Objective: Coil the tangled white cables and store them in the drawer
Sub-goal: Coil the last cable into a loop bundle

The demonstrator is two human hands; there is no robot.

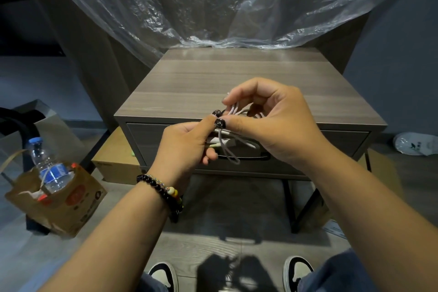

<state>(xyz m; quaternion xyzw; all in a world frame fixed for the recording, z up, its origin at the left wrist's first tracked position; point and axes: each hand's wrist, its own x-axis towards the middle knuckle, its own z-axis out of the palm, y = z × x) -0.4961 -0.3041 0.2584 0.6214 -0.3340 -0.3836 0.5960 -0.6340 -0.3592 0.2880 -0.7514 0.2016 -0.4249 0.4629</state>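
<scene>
A bundle of white cables [233,142] hangs between both hands in front of the nightstand's drawer [331,147], which is closed. My left hand [187,147] grips the lower part of the bundle, thumb up against it. My right hand [267,121] pinches several loops at the top between thumb and curled fingers. One loop dangles below the hands, near the dark drawer handle [263,156]. Much of the bundle is hidden inside the two hands.
The grey wooden nightstand [213,78] stands straight ahead, clear plastic sheeting [213,7] draped behind it. A paper bag [71,199] with a water bottle [47,166] sits on the floor at left, a cardboard box [116,161] beside the nightstand. My shoes [163,275] show below.
</scene>
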